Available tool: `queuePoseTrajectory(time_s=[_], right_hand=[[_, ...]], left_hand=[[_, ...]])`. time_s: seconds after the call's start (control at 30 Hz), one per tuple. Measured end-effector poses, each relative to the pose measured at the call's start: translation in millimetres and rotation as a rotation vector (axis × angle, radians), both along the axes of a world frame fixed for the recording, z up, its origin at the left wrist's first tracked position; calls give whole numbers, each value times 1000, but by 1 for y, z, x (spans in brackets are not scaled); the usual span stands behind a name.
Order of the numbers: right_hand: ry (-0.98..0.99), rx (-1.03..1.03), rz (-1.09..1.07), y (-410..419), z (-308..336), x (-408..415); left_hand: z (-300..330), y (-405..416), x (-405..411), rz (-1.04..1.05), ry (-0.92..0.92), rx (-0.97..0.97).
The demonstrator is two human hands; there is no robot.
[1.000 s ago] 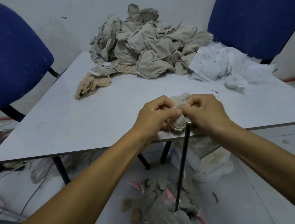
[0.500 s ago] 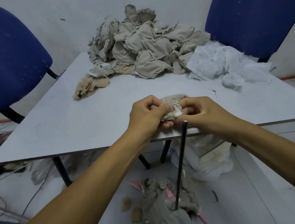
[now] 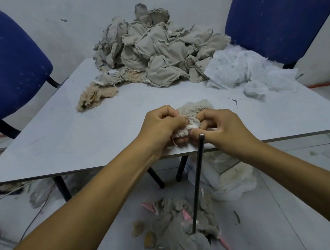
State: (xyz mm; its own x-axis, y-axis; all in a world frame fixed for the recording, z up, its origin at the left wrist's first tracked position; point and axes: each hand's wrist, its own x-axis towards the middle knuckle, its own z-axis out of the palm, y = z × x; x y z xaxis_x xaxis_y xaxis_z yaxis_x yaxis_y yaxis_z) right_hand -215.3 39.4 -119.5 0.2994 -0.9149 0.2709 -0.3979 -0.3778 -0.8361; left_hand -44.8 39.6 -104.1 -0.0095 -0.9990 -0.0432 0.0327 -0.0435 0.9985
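A small beige fabric piece (image 3: 191,111) with white stuffing showing sits between both hands near the front edge of the grey table (image 3: 78,135). My left hand (image 3: 160,125) grips its left side with curled fingers. My right hand (image 3: 220,126) pinches its right side with thumb and fingers. A thin dark metal rod (image 3: 198,181) stands upright just in front of the table edge, its top close below my right hand and its lower end in a heap of grey fabric pieces (image 3: 179,233) on the floor.
A big pile of beige sewn fabric pieces (image 3: 157,51) fills the table's far side, with white stuffing (image 3: 242,69) at the right and a tan scrap (image 3: 96,96) at the left. Two blue chairs (image 3: 0,62) (image 3: 285,10) flank the table. Plastic bags (image 3: 228,175) lie beneath.
Both hands have shifted slightly away from the table edge and reworked their grip on the fabric piece; more of the piece and its white stuffing shows between them. The rod stays upright.
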Motion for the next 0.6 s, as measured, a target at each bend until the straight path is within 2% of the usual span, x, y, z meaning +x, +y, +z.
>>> queuePoseTrajectory(time_s=[0.1,0.17,0.3,0.47,0.6], right_hand=[[28,-40,2,1,-2,1],[47,10,59,-2,1,-1],[74,40,129,-5,5,-6],[14,-95,-27,-2,-1,4],[6,-178,-161,-1,-5,10]], left_hand=[[-4,-3,-4,107,-27,4],[-6,-5,-6,153,-54,8],[-9,-4,-2,118,-88,-3],[-7,3,8,-53,15,-58],[-8,10,5,-84,-37,-134]])
